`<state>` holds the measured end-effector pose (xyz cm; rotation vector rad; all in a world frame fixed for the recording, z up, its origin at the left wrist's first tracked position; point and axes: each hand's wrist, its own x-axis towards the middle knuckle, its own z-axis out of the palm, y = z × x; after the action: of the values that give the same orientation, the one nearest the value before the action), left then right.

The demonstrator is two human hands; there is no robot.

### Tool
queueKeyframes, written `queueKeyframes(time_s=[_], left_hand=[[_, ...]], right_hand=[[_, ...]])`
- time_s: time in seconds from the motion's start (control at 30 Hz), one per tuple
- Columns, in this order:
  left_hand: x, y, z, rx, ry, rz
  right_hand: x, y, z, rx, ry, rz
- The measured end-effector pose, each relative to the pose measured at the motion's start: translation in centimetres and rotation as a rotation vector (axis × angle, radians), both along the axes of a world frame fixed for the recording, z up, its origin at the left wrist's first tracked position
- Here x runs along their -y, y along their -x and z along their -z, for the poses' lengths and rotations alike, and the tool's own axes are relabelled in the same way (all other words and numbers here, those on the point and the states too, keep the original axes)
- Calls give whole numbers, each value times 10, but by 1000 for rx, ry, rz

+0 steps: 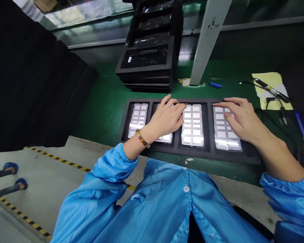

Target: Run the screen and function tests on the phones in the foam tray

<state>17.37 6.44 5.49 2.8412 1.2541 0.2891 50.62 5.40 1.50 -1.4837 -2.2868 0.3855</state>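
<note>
A long black foam tray (207, 148) lies in front of me with a row of phones in its slots, their screens lit with a grid of white blocks. My left hand (166, 118), with a beaded bracelet at the wrist, hovers over or rests on the second phone (164, 138) and partly hides it. Its fingers are apart, the tips by the top left of the third phone (192, 125). My right hand (240, 116) is over the rightmost phone (225, 131), index finger along its top edge and thumb above the screen. The leftmost phone (138, 119) is untouched.
Stacked black trays (147, 72) with dark devices stand behind, beside a grey metal post (209, 40). A blue cap (215, 85), yellow paper (263, 79) with a pen and cables, and a blue pen (302, 130) lie to the right. Another person's feet (16, 182) show at lower left.
</note>
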Motion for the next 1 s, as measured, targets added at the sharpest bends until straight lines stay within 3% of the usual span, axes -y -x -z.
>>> queueKeyframes(time_s=[0.2, 0.5, 1.0], left_hand=[[17, 2, 2, -26, -28, 51], [56, 15, -1, -15, -2, 144], [108, 22, 1, 155, 27, 208]], right_hand=[[16, 1, 0, 52, -75, -42], [67, -5, 0, 66, -125, -120], [136, -9, -3, 7, -157, -218]])
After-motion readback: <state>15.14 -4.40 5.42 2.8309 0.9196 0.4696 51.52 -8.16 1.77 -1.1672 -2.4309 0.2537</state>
